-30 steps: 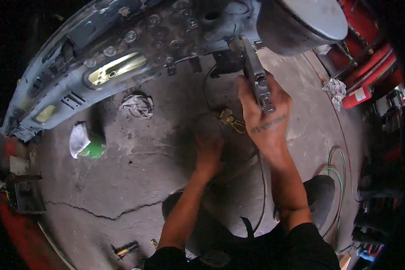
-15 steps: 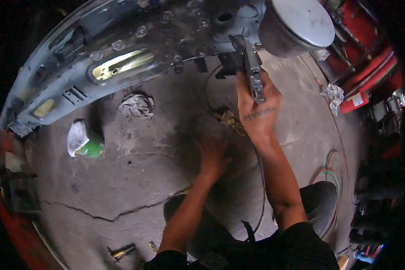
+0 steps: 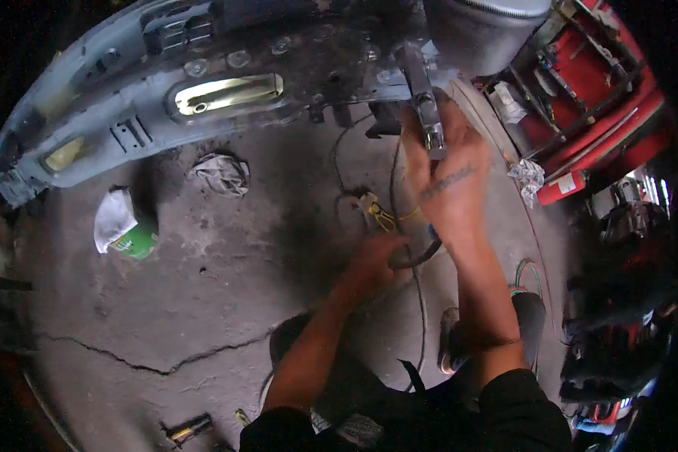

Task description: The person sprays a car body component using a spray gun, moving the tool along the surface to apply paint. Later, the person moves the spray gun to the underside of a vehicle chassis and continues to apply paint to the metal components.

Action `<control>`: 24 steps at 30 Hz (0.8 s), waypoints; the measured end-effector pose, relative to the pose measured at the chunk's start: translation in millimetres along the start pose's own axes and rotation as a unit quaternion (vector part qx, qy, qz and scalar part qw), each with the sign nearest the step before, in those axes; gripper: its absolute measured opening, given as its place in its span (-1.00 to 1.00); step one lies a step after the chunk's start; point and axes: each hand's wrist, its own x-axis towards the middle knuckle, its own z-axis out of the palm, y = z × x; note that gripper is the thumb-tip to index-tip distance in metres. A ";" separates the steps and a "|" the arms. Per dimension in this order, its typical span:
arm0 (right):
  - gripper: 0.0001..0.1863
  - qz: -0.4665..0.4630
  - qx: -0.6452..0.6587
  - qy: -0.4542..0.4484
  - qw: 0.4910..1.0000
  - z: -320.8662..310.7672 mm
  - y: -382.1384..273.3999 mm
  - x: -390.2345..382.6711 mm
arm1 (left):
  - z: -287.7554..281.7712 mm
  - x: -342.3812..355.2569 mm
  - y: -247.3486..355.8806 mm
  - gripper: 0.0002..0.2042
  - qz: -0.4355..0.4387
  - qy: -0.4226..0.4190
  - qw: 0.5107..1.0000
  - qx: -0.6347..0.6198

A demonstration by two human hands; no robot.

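My right hand [image 3: 450, 169] is wrapped around metal locking pliers [image 3: 427, 105], held at the lower edge of a grey vehicle body panel [image 3: 147, 98]. The pliers' upper end meets the dark part of the panel, and shadow hides the exact contact. Lower and to the left, my left hand [image 3: 380, 256] is somewhat blurred, its fingers curled at a dark curved hose [image 3: 418, 261]. This hose bends up towards my right wrist, where a bit of blue shows. Just beyond my left hand, a yellow-and-metal clamp-like piece [image 3: 377, 212] lies on the floor.
A crumpled grey rag [image 3: 222, 175] and a green container [image 3: 137, 239] with a white cloth over it are on the cracked concrete floor. At the top right hangs a round metal cylinder [image 3: 490, 38]. A red rack [image 3: 595, 90] stands right. A thin cable [image 3: 422, 316] runs between my legs.
My left hand has moved right and now has the dark hose at its fingers. My right hand stays on the pliers. The view has shifted a little.
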 end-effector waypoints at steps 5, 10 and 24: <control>-0.62 0.019 -0.086 -0.078 0.993 -11.2 -21.0 10.7 | 4.1 -8.1 -21.8 -0.35 0.041 0.015 0.996 0.079; -0.72 0.010 -0.087 -0.103 0.991 -4.8 -23.8 3.3 | 4.4 -22.4 -34.6 -0.29 0.075 0.026 0.987 0.137; -0.69 0.023 -0.059 -0.075 0.995 -12.4 -23.4 -0.9 | 1.0 -24.5 -34.2 -0.28 -0.003 -0.100 0.986 0.136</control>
